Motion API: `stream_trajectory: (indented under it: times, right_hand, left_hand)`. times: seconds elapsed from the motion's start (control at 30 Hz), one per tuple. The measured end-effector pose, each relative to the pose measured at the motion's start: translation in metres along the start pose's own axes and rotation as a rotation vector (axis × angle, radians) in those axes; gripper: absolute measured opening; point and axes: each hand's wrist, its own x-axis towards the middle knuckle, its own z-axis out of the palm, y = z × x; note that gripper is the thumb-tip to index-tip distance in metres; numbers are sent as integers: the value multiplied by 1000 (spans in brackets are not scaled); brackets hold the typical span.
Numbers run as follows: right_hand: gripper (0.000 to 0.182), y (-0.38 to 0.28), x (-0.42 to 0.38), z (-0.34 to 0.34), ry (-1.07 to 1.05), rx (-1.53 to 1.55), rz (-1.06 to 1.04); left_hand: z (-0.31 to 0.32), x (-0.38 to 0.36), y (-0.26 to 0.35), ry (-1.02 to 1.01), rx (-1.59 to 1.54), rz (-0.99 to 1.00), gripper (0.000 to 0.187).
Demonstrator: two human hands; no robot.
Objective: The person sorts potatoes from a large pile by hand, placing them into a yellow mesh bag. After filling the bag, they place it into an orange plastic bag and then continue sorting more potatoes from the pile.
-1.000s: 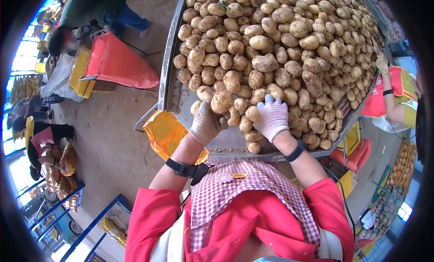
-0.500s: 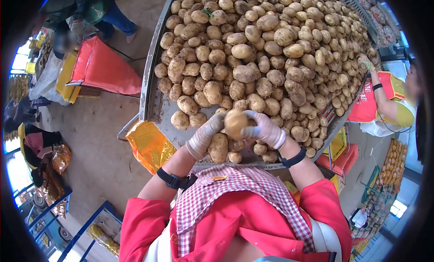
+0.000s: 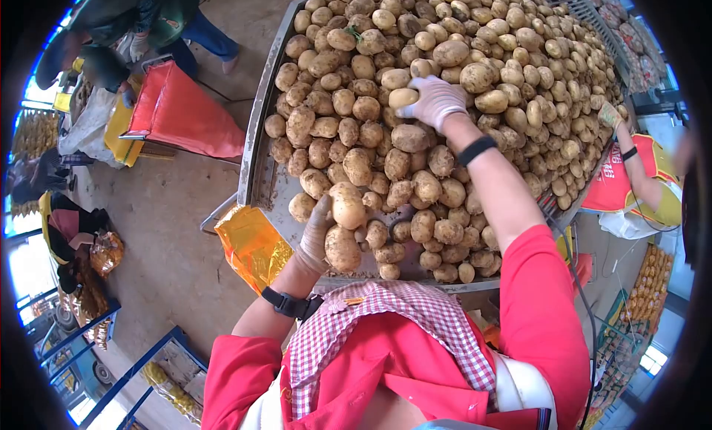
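Observation:
A large heap of soil-flecked potatoes [image 3: 452,55] covers the metal sorting table [image 3: 285,196]. My left hand [image 3: 314,235], in a dirty pale glove, is closed around the side of a potato [image 3: 347,205] near the table's front edge. Another big potato [image 3: 343,249] sits just below that one, beside my palm. Stretched out over the middle of the heap, my gloved right hand [image 3: 439,102] has thumb and fingers around a smooth, light potato [image 3: 403,97]. Its other fingertips are partly hidden by the hand.
A gold foil bag [image 3: 251,246] hangs at the table's left front corner. Further left stands a red bag on a frame [image 3: 182,111], with a person [image 3: 141,22] behind it. On the right, a co-worker's gloved hand [image 3: 610,115] touches the heap. A dark cable [image 3: 582,296] runs past my right arm.
My hands have parted: both were together at a potato near the front edge. The right has reached forward into the heap; the left has moved slightly left and down.

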Motion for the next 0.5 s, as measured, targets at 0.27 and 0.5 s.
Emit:
stream_trajectory:
  times: [0.27, 0.5]
  right_hand:
    - [63, 21, -77, 8, -379, 1968, -1]
    - [58, 0, -127, 49, -531, 1826, -51]
  left_hand:
    - [-5, 11, 11, -110, -248, 40, 73]
    - [28, 21, 8, -169, -204, 17, 76]
